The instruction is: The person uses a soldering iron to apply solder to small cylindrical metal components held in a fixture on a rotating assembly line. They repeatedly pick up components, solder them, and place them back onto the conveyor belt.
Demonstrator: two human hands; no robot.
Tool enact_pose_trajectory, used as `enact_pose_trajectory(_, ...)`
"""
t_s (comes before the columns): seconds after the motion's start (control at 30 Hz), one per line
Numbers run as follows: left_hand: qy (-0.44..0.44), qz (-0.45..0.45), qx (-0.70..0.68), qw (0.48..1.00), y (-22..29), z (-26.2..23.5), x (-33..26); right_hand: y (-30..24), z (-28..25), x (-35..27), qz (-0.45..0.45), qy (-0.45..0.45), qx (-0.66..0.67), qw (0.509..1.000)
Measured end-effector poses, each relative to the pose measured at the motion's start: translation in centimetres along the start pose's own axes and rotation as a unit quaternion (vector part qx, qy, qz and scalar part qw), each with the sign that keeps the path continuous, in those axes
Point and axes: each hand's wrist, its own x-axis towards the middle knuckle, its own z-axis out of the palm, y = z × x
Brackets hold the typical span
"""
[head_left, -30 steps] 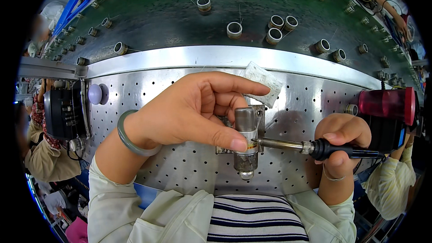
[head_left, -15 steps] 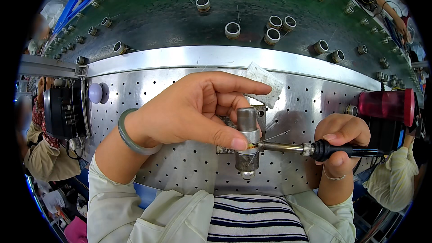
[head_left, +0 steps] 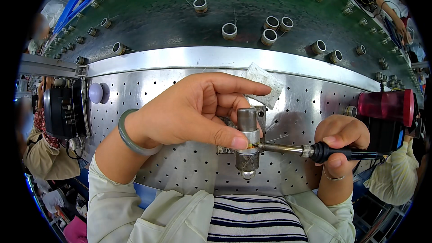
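My left hand (head_left: 191, 108) reaches around a metal post (head_left: 246, 119), its thumb pressed against the silvery ring (head_left: 253, 136) fitted on it. The index finger stretches out above the post, while other fingertips are hidden behind it. From the other side, my right hand (head_left: 344, 137) grips a soldering iron (head_left: 283, 148) by its black handle. The iron's tip meets the ring's side beside my left thumb, at a small yellowish spot. Thin wires stick out near there. A metal block (head_left: 261, 116) stands behind the post.
A perforated metal bench (head_left: 189, 162) carries a whitish pad (head_left: 266, 83), a lilac knob (head_left: 95, 93) and, at right, a red container (head_left: 389, 106). Beyond the metal rail (head_left: 216, 57), a green conveyor belt (head_left: 157, 27) bears many rings with wires. Co-workers sit at both sides.
The rings on the belt have shifted slightly to the left. My hands, the post and the soldering iron stay almost in place.
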Motion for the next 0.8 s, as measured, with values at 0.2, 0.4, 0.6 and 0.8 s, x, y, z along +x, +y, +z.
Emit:
enact_pose_trajectory(0.2,0.018,-0.008,-0.012,1.000,0.3,0.8,-0.3,0.1,0.2,0.1,-0.013,-0.001,-0.014,1.000)
enact_pose_trajectory(0.4,0.020,-0.010,-0.025,0.999,0.5,1.1,-0.5,-0.2,0.2,0.0,-0.003,0.015,0.008,1.000)
enact_pose_trajectory(0.6,0.019,-0.013,-0.029,0.999,0.4,1.1,-0.4,-0.2,0.2,0.1,-0.001,0.011,-0.017,1.000)
enact_pose_trajectory(0.8,0.004,-0.012,-0.033,0.999,0.2,0.4,-0.7,0.3,0.5,0.0,-0.017,0.000,-0.030,0.999)
